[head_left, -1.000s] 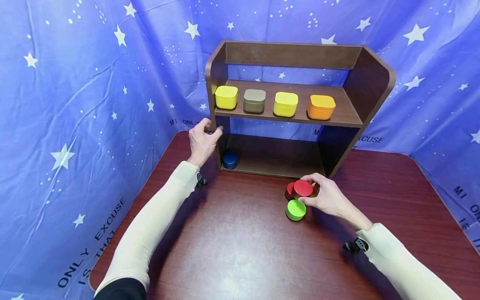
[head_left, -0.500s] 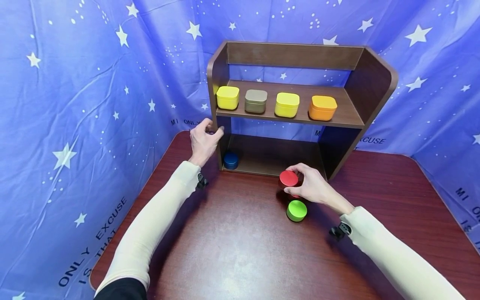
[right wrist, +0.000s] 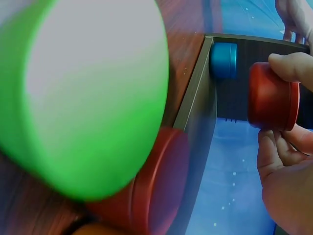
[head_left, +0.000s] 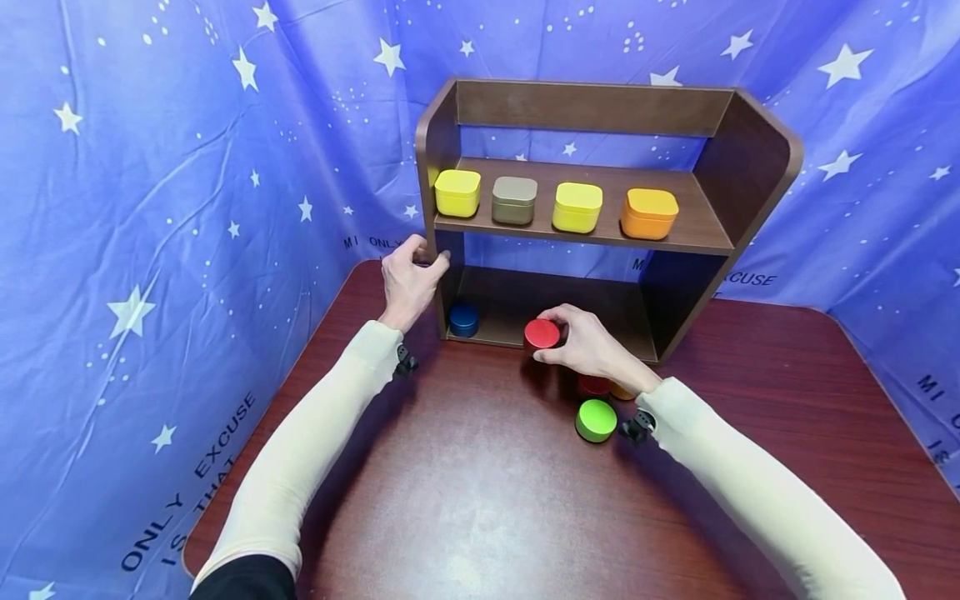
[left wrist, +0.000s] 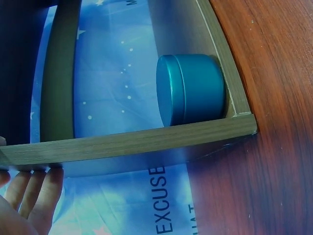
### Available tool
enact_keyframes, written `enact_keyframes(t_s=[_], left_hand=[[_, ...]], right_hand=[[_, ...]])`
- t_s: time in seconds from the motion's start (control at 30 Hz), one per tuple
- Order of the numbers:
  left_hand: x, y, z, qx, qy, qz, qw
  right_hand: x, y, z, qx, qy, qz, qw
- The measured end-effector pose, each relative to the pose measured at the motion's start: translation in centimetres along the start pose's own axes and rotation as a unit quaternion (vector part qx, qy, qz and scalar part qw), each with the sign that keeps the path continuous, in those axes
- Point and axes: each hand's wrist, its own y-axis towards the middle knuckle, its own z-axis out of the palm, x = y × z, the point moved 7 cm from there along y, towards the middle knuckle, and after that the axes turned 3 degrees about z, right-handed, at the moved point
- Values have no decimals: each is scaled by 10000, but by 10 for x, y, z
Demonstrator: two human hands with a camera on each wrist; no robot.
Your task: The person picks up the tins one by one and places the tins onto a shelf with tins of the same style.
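Observation:
My right hand point(head_left: 588, 340) pinches a round red tin point(head_left: 542, 333) by its sides, held upright near the front edge of the lower shelf. In the right wrist view the thumb lies on one side of the red tin point(right wrist: 271, 95) and the fingers on the other. My left hand point(head_left: 408, 282) grips the left side panel of the brown shelf unit point(head_left: 588, 112). Its fingers point(left wrist: 46, 196) lie along the panel's outer face in the left wrist view. A round blue tin point(head_left: 463, 320) stands in the lower shelf's left corner, close to that panel.
A green round tin point(head_left: 596, 421) stands on the table point(head_left: 480, 500), with another red tin point(head_left: 595, 385) and an orange-yellow one point(head_left: 621, 392) partly hidden behind my right wrist. Yellow point(head_left: 457, 193), olive point(head_left: 513, 200) and orange point(head_left: 649, 214) square tins line the upper shelf.
My right hand has carried the red tin leftward and away from me, from above the other tins to the lower shelf's front edge. The left hand keeps its place on the panel.

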Motion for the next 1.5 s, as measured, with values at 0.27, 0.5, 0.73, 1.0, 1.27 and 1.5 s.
enact_keyframes(t_s=[0.27,0.5,0.73,1.0,1.27,1.5], left_hand=[[-2,1,-1,-15,-23,63,10000],[-4,2,1,15,-29,94,10000],[-3,1,2,-8,18,137,9999],[0,0,1,-1,-52,51,10000],[1,-1,1,5,-42,40,10000],[0,0,-1,-47,-60,78,9999]], right_hand=[[2,22,16,91,-68,93,9999],[4,42,27,180,-102,200,9996],[0,56,38,339,-81,352,9988],[-3,69,47,450,-209,413,9979],[-11,76,54,499,-255,648,9963],[-14,78,59,544,-248,690,9958]])
